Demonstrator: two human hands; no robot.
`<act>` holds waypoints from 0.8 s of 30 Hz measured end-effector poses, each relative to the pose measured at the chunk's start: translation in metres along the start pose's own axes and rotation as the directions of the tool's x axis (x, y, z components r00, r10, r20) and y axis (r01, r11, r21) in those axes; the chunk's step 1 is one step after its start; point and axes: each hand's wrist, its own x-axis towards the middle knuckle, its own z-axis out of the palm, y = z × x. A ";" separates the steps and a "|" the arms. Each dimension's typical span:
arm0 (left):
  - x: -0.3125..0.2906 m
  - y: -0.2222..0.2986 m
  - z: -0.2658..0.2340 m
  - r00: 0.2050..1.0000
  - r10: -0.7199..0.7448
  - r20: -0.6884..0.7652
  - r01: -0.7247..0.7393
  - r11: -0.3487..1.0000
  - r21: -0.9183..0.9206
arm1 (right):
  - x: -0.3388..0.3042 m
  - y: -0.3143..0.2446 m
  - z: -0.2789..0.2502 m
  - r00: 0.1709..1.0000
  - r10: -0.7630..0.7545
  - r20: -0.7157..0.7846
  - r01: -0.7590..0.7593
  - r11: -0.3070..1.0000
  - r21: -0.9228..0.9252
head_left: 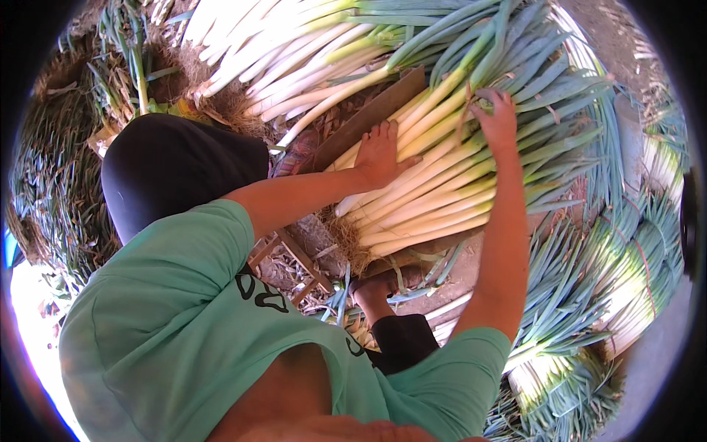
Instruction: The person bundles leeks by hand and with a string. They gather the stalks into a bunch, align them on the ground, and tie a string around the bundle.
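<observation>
In front of me a thick row of long green onions (434,195) lies side by side, white stalks and roots toward the lower left, green leaves toward the upper right. My left hand (379,156) rests flat on the pale stalks, fingers stretched and thumb apart. Over the start of the leaves, my right hand (496,120) has its fingers curled, thumb near the fingertips. A dry brownish strip (464,114) runs across the stalks beside these fingertips. Whether they grip the strip or a leaf is too small to tell.
A wooden board (368,118) stands along the far side of the row. Behind it is a large heap of green onions (294,62). Tied bundles (626,272) lie at the right, and piled greens (55,162) at the left. My knee (177,158) is close to my left forearm.
</observation>
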 end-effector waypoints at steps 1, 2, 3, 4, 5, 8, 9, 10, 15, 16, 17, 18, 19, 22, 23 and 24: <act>0.000 -0.003 0.012 0.999 -0.003 -0.034 0.005 0.999 0.046 | -0.001 0.006 -0.021 0.995 0.075 0.060 -0.085 0.975 0.204; 0.000 -0.005 0.024 0.998 0.002 -0.064 0.004 0.996 0.094 | -0.004 0.013 -0.046 0.981 0.145 0.127 -0.184 0.901 0.392; 0.003 -0.011 0.036 0.993 0.012 -0.121 0.012 0.981 0.196 | -0.010 0.018 -0.084 0.978 0.185 0.099 -0.207 0.925 0.318; 0.004 -0.018 0.041 0.989 0.017 -0.147 0.020 0.969 0.245 | -0.027 0.022 -0.123 0.970 0.232 0.076 -0.244 0.940 0.238; 0.004 -0.023 0.044 0.975 0.040 -0.220 0.018 0.966 0.258 | -0.057 0.028 -0.157 0.939 0.343 0.016 -0.330 0.890 0.314; 0.007 -0.021 0.042 0.979 0.025 -0.202 0.006 0.988 0.152 | -0.213 0.056 -0.263 0.635 0.759 -0.143 -0.735 0.650 0.193; 0.008 -0.019 0.044 0.974 0.050 -0.223 -0.017 0.989 0.149 | -0.285 0.068 -0.283 0.432 0.880 -0.201 -0.796 0.476 0.374; 0.007 -0.015 0.043 0.971 0.067 -0.230 -0.038 0.991 0.129 | -0.374 0.085 -0.301 0.251 0.941 -0.228 -0.864 0.324 0.385; 0.009 -0.021 0.045 0.949 0.106 -0.295 -0.085 0.993 0.082 | -0.676 0.056 -0.191 -0.253 0.966 0.050 -0.676 -0.213 0.706; 0.006 -0.015 0.041 0.958 0.084 -0.275 -0.065 0.995 0.077 | -0.670 0.032 -0.162 -0.381 0.923 0.052 -0.744 -0.339 0.576; 0.007 -0.017 0.045 0.956 0.094 -0.277 -0.079 0.995 0.064 | -0.691 0.031 -0.142 -0.362 0.931 -0.055 -0.891 -0.328 0.314; 0.011 -0.022 0.046 0.952 0.101 -0.288 -0.090 0.995 0.053 | -0.707 0.037 -0.126 -0.246 0.938 -0.246 -0.964 -0.264 -0.043; 0.012 -0.027 0.043 0.950 0.087 -0.300 -0.075 0.996 0.050 | -0.681 0.036 -0.121 -0.141 0.942 -0.305 -0.971 -0.191 -0.142; 0.012 -0.034 0.042 0.954 0.068 -0.291 -0.062 0.998 0.030 | -0.633 0.040 -0.143 0.025 0.929 -0.370 -0.921 -0.123 -0.370; 0.014 -0.037 0.044 0.957 0.065 -0.281 -0.060 0.998 0.028 | -0.633 0.049 -0.147 0.086 0.932 -0.352 -0.910 -0.070 -0.409; 0.014 -0.040 0.043 0.958 0.057 -0.280 -0.051 0.998 0.028 | -0.617 0.056 -0.150 -0.030 0.966 -0.256 -0.915 -0.130 -0.382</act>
